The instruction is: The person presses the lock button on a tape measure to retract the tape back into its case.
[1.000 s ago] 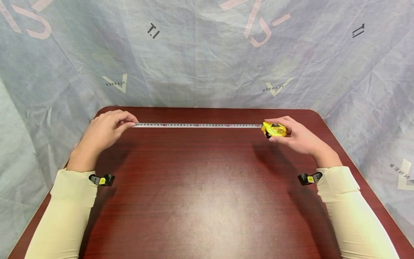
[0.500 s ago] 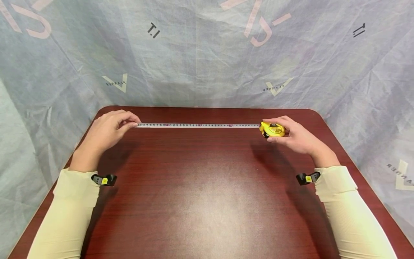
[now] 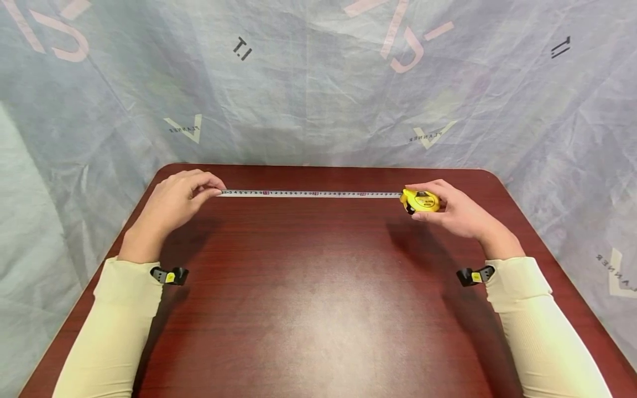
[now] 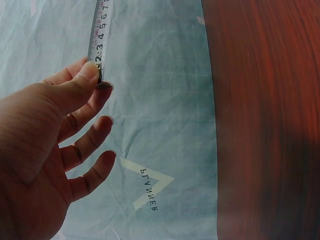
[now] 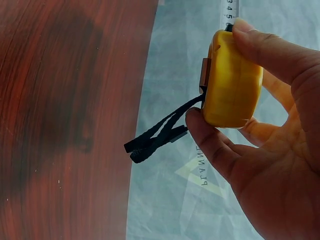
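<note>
A yellow tape measure [image 3: 422, 201] is held by my right hand [image 3: 460, 213], thumb and fingers around its case. From it the white printed blade [image 3: 308, 194] runs straight across to my left hand [image 3: 181, 196], which pinches the blade's end between thumb and forefinger. In the left wrist view the blade [image 4: 101, 37] rises from that pinch, low numbers showing, while the other fingers are spread loosely. A black wrist strap [image 5: 162, 132] dangles from the case in the right wrist view. The blade spans above the far part of the table.
The dark red wooden table [image 3: 318, 265] has rounded far corners and a bright glare near its middle. Grey printed cloth [image 3: 308, 83] hangs behind it and along both sides. A small black camera [image 3: 171, 276] sits on each wrist.
My left hand has moved a little to the right, drawing nearer the tape measure. The stretch of blade showing has become shorter. My right hand has barely shifted and both grips are kept.
</note>
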Motion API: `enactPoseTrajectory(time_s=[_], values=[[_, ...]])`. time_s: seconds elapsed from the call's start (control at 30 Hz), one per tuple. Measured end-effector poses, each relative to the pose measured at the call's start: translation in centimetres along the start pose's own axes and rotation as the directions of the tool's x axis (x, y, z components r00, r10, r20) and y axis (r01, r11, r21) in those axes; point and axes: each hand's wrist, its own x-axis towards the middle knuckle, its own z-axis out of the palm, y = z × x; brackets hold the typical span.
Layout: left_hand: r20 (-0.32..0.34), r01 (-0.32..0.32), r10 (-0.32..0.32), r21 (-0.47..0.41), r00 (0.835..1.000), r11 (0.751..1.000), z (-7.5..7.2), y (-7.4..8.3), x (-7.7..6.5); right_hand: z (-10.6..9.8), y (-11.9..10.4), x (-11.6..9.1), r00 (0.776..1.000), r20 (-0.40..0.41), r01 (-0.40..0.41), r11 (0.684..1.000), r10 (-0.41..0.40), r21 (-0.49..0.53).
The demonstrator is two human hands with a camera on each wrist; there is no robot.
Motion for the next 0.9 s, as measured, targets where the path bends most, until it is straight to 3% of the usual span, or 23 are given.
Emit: enactPoseTrajectory(time_s=[0.9], values=[[-0.016, -0.014, 0.014, 0.002, 1.000, 1.000, 0.47, 0.51, 0.57, 0.56, -0.08, 0.60, 1.000, -0.016, 0.022, 1.000, -0.022, 0.017]])
